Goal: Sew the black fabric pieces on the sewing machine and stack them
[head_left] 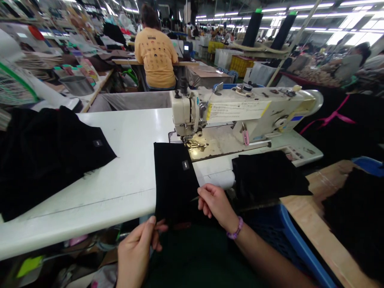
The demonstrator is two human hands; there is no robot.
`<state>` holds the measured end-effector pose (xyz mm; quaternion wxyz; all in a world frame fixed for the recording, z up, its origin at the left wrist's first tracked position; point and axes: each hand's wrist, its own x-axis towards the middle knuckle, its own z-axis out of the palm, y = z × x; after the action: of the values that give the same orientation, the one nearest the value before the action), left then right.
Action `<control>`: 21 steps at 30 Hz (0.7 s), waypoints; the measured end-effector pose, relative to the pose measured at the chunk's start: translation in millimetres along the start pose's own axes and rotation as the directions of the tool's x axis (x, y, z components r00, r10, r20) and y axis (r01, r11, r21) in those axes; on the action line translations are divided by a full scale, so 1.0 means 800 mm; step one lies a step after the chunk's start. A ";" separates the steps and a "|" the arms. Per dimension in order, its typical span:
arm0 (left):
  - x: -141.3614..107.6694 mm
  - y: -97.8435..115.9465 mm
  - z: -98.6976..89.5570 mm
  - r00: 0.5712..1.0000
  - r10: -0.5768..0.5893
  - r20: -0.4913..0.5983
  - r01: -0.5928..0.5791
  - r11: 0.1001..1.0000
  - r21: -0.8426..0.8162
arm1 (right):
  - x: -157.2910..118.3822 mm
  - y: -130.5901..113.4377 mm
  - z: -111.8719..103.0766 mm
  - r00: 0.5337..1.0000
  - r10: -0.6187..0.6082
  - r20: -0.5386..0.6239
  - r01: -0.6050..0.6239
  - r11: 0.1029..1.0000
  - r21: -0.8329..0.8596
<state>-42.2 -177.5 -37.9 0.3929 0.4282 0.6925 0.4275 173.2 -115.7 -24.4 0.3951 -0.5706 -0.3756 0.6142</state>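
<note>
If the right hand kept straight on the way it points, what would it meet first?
The right hand would first meet the black cloth whose edge it pinches; beyond that, probably the white tabletop, though depth is unclear.

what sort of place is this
Probably a garment factory: there is a sewing machine, labelled black cloth held in front of it, and tall dark thread cones beyond.

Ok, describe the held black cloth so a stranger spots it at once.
Find the cream sewing machine on the white table. Near its needle end is the labelled black cloth. Unlike the black pile at left and black stack at right, it is held by the left hand and right hand.
</note>
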 end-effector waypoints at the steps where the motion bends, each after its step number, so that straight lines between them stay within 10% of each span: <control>1: 0.000 0.004 -0.004 0.997 0.039 -0.065 -0.037 0.999 0.031 | 0.000 -0.001 -0.001 1.000 0.004 0.001 -0.004 1.000 -0.002; 4: 0.003 0.028 -0.011 0.904 0.409 -0.127 -0.366 0.891 0.269 | -0.001 -0.003 -0.005 1.000 0.022 0.013 -0.022 1.000 -0.006; 8: 0.014 0.068 0.014 0.538 0.789 0.297 -0.807 0.380 0.452 | -0.001 -0.005 -0.006 0.998 0.034 0.044 -0.033 0.999 -0.021; 10: 0.022 0.077 0.038 0.441 0.791 0.425 -0.843 0.201 0.500 | 0.000 -0.005 -0.005 0.998 0.032 0.054 -0.030 0.999 -0.037; 18: 0.049 0.066 0.073 0.342 0.809 0.478 -0.897 0.130 0.422 | -0.005 0.001 -0.013 0.989 -0.148 -0.020 0.141 0.968 -0.205; 21: 0.050 0.069 0.070 0.363 0.802 0.475 -0.900 0.168 0.403 | -0.006 0.004 -0.021 0.800 -0.600 0.001 0.502 0.667 -0.551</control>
<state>9.6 -111.5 -12.1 -0.0252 0.8717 0.3944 0.2899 189.8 -121.1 -26.3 0.4235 -0.5679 -0.6461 0.2841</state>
